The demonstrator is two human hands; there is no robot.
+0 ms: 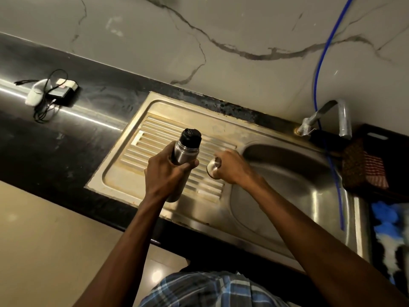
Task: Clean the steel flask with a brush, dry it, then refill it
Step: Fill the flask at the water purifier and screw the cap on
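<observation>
Left hand [164, 173] grips the steel flask [184, 151] upright, black stopper up, above the drainboard [124, 173]; right hand [230, 166] grips its steel cap [213, 168].

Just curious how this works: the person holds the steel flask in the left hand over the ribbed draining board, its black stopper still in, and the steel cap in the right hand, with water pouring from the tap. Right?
Not quite. In the head view the tap is not pouring; no water shows. The rest holds: the left hand holds the steel flask, black stopper in, over the draining board; the right hand holds the steel cap.
</observation>
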